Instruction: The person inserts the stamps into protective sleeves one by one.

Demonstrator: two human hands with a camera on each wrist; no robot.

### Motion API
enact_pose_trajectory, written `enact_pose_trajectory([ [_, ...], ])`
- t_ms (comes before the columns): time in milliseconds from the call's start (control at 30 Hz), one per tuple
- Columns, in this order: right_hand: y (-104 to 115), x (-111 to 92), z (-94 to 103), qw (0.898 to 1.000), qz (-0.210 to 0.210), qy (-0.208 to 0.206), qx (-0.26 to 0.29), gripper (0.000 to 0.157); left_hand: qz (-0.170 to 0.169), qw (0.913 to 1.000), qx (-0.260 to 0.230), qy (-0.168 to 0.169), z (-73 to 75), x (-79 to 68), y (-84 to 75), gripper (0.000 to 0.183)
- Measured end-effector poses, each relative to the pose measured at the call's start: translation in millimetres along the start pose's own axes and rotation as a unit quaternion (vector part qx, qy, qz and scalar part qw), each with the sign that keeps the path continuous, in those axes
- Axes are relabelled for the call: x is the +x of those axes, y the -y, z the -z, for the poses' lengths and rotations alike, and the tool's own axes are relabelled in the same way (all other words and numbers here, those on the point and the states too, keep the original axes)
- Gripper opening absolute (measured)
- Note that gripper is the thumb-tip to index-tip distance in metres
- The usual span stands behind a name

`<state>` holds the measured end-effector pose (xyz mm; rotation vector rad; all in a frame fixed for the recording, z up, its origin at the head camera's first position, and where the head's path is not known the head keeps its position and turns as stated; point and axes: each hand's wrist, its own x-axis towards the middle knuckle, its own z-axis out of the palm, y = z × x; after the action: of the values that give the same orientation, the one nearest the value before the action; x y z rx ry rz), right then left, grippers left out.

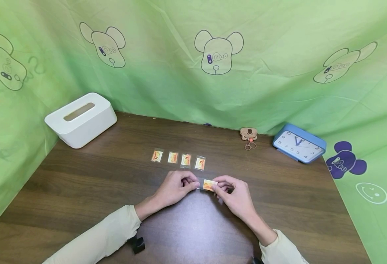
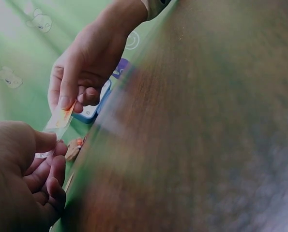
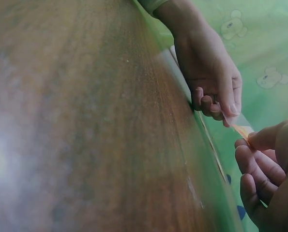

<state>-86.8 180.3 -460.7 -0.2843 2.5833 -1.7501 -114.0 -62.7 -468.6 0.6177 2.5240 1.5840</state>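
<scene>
A small orange-and-yellow printed card [image 1: 209, 184] in a clear plastic sleeve [image 2: 58, 131] is held between both hands. My left hand [image 1: 177, 187] pinches the clear, uncovered end of the sleeve between thumb and finger. At the other end, my right hand [image 1: 235, 194] pinches the printed part with thumb and forefinger. Both wrist views show the sleeve stretched between the two sets of fingertips, the remaining fingers loosely curled. Beyond the hands, several similar sleeved cards [image 1: 185, 160] lie in a row on the brown wooden table [image 1: 121, 190].
A white tissue box [image 1: 91, 126] stands at the back left. Toward the back right are a blue alarm clock [image 1: 299, 143] and a brown bear keychain [image 1: 248, 134] with rings. Green printed cloth [image 1: 167, 84] hangs around the table's back and sides.
</scene>
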Motion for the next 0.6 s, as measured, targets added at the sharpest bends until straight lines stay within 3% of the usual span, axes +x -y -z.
enact_pose_trajectory([
  [300,0.6,1.2,0.0,1.0,-0.002,0.005,-0.006,0.016,-0.026,0.9996,-0.003,0.007,1.3,1.2,-1.8,0.021],
  [433,0.7,1.5,0.4,1.0,-0.005,0.001,-0.01,0.016,-0.073,0.9943,0.077,0.006,5.7,-0.2,-1.6,0.042],
  [600,2.0,2.0,0.9,1.0,-0.001,-0.003,-0.013,0.017,-0.154,0.9721,0.176,-0.014,9.3,-2.4,-1.6,0.055],
])
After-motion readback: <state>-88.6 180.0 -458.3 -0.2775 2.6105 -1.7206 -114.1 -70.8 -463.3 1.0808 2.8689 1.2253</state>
